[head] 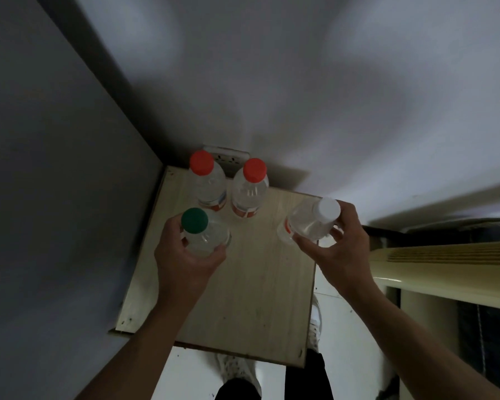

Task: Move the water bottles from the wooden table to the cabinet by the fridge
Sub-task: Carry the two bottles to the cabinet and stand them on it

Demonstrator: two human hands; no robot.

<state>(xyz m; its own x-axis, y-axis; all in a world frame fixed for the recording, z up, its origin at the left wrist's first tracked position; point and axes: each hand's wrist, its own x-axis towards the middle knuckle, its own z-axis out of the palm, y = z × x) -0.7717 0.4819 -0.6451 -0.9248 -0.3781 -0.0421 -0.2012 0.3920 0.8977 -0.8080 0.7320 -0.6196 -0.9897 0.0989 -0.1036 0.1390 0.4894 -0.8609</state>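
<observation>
The left grip was curled around the shoulder of the green-capped bottle, which stood upright or nearly so; whether its base touched the wooden surface could not be told. The right grip held the white-capped bottle, tilted so its cap leaned toward the wrist side and its base hung over the surface's right edge.

The main risk, as I judged it, lay with that tilted bottle. If it were let go at that angle it could topple off the edge to the floor beside the cream-coloured appliance. The fingers sat on smooth clear plastic, so a loosened hold might let it slide. On the other side, the green-capped bottle stood just short of the two red-capped bottles beyond the left grip; a push forward could knock them against the wall socket behind.

All four bottles were clear plastic with caps in place. They seemed to hold clear water, though the fill levels were hard to read in the dim light. The two red-capped ones stood upright, close together, apparently already delivered.
</observation>
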